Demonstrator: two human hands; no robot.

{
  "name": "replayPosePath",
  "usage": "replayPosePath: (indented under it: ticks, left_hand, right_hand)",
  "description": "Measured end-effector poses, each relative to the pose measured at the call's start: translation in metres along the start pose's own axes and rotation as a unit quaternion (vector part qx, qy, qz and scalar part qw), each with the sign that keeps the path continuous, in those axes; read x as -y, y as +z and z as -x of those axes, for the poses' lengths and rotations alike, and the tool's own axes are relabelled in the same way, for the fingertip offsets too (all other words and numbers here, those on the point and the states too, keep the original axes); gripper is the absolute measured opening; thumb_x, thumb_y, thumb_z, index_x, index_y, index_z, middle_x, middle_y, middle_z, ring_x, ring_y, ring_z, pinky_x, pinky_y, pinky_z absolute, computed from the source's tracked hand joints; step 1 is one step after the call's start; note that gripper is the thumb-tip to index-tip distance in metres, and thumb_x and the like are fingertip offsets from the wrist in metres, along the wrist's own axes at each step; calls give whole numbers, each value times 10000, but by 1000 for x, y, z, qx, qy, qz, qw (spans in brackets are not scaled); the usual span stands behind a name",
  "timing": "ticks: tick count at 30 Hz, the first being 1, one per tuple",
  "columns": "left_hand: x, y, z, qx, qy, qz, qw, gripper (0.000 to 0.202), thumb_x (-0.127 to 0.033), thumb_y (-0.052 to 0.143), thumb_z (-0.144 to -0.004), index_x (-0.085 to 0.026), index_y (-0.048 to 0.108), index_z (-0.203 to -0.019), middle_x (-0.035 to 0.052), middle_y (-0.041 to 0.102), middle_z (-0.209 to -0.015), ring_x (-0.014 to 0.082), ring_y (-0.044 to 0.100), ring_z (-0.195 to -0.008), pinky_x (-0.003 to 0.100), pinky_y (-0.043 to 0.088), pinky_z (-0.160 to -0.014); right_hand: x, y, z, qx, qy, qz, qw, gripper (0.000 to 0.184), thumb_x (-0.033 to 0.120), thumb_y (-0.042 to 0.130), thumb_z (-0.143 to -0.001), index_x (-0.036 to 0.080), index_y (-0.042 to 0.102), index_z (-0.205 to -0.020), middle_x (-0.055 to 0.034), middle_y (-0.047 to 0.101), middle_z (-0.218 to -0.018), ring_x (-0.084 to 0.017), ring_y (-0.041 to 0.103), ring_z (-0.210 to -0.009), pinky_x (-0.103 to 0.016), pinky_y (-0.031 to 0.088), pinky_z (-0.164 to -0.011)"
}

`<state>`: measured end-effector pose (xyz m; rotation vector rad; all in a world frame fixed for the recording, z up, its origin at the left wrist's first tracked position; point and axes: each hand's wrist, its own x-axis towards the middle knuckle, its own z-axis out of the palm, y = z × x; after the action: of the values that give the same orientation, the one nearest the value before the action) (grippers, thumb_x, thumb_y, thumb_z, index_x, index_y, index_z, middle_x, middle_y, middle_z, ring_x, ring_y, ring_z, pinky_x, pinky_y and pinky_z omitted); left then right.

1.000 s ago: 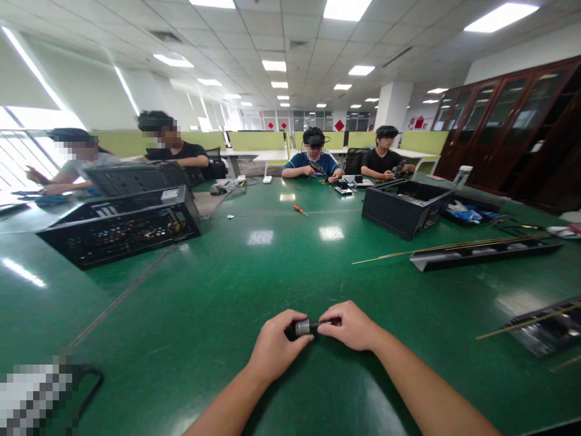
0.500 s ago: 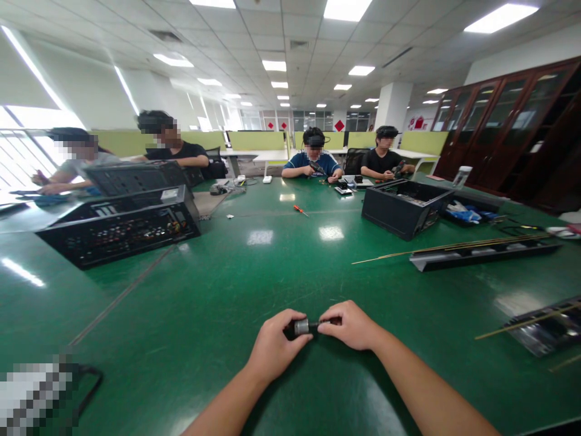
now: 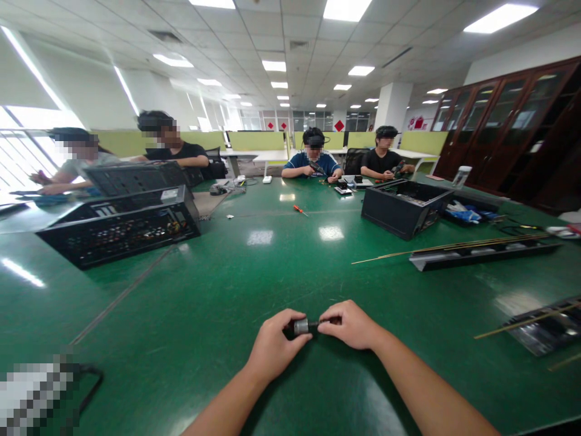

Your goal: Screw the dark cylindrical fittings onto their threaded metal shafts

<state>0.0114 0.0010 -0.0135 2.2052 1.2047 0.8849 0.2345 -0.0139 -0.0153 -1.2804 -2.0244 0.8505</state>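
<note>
Low over the green table (image 3: 218, 290), both my hands meet on a small cylindrical part (image 3: 301, 327) with a silver metal band and dark ends. My left hand (image 3: 275, 348) is curled round its left end, thumb and fingers closed on it. My right hand (image 3: 349, 326) pinches the right end, where a thin dark stub sticks out. The part lies roughly level between the two hands, just above the tabletop.
A black computer case (image 3: 122, 221) lies at the left, another open black case (image 3: 403, 208) at the right. Long black trays with thin brass rods (image 3: 481, 249) lie at the right. An orange-handled screwdriver (image 3: 299, 210) rests mid-table. Several people sit at the far side.
</note>
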Motion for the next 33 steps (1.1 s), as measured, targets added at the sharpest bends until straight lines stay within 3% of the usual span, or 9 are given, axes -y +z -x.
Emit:
replayPosePath:
  ticks: [33]
  left_hand:
    - [-3,-1,0,4,-18,15,1000,280,-216,787,-696,-228,688,-957,0,721,-896,190,656,-818,303,496,-741]
  right_hand:
    - [-3,-3,1,5,-2,-15,1000,215,340,620,-855,180,764,-853,-6,675,-712,-127,531,-612,-232,325,-558]
